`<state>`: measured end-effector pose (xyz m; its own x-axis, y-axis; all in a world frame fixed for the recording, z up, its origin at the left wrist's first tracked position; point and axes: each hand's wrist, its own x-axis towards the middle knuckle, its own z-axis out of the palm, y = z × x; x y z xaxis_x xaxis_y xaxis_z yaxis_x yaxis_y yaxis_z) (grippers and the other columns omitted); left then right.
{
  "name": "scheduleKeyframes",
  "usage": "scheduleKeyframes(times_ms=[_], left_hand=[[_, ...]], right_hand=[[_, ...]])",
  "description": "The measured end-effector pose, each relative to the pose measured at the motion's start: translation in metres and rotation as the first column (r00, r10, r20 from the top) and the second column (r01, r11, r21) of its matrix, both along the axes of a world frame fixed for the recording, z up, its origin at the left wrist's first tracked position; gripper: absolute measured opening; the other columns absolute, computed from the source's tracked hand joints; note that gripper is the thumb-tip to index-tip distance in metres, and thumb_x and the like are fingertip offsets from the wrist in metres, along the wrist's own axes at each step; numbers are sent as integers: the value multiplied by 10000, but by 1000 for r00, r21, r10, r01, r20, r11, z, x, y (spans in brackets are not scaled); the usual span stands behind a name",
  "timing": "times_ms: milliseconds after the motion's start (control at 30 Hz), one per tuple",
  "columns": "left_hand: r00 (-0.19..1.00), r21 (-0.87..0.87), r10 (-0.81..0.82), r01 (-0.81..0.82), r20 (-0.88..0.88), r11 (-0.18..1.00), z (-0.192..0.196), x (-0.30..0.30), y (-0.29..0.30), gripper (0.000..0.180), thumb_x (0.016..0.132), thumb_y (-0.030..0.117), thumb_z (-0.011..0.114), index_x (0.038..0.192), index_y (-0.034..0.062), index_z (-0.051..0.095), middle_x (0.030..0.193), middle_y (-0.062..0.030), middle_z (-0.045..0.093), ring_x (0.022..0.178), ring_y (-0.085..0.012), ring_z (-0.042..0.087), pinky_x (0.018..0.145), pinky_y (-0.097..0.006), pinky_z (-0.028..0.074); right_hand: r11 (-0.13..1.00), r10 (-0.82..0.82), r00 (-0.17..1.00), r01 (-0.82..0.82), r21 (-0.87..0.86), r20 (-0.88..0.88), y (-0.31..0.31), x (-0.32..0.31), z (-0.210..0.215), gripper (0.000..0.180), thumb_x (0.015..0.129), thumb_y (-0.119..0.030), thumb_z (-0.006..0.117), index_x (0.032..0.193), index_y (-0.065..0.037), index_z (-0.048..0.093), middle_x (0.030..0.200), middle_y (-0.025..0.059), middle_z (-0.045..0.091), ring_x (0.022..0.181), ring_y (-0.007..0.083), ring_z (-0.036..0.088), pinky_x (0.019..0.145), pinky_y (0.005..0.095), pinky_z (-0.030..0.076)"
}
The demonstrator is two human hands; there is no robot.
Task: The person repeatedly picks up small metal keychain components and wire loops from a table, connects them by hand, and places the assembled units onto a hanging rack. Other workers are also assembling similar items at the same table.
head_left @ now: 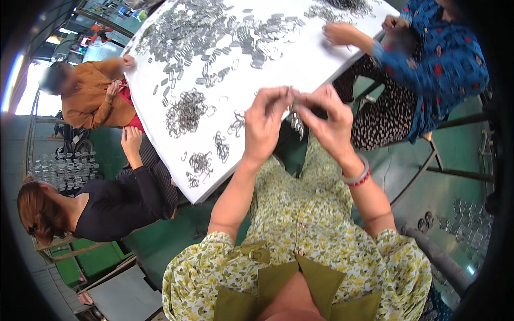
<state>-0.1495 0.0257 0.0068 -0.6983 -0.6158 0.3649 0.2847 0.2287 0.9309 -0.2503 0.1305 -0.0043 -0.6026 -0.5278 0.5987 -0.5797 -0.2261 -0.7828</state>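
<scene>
Just past the table's near edge, my left hand and my right hand meet fingertip to fingertip. Both are closed in a pinch. Under the right fingers hangs a short strand of small shiny metal pieces. What the left fingertips grip is too small and blurred to make out. Close by on the white tabletop lie small heaps of dark wire hooks or rings, with a larger heap beyond them.
Flat grey oval metal pieces spread over the far table. A person in orange and one in black sit along the left. To the right sits a person in blue, one hand over the table. Metal stool legs stand at right.
</scene>
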Motion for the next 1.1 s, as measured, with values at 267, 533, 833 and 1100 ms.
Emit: scheduleKeyframes(times_ms=[267,533,833,1100], left_hand=[[987,-8,-109,109,-118,994,-12,29,0,99,906,-22,582,962,-7,501,935,-136,640,874,-200,618,781,-294,501],[994,-103,-95,100,53,990,-12,37,4,136,801,-82,674,908,-23,615,917,-120,659,889,-216,659,759,-303,538],[998,-188,-15,26,63,982,-18,47,-4,190,776,-70,705,939,-17,624,931,-114,665,881,-219,660,764,-299,542],[990,-306,107,-76,87,949,-42,46,-9,85,826,11,683,902,0,645,856,-74,669,777,-195,644,700,-320,515]], right_hand=[[964,65,936,-149,221,347,-27,-79,-35,205,876,-115,653,1045,-8,696,860,88,710,739,123,671,684,254,491],[724,-100,793,473,503,-602,-164,-195,-133,123,740,-26,629,851,-20,681,962,148,635,929,329,572,807,428,456],[766,-45,901,309,564,-432,-157,-193,-134,100,744,-30,664,830,10,694,861,161,611,847,311,588,744,397,477],[893,118,816,-336,299,566,-47,-45,-29,190,834,-23,705,989,84,681,865,33,671,783,66,569,710,210,452]])
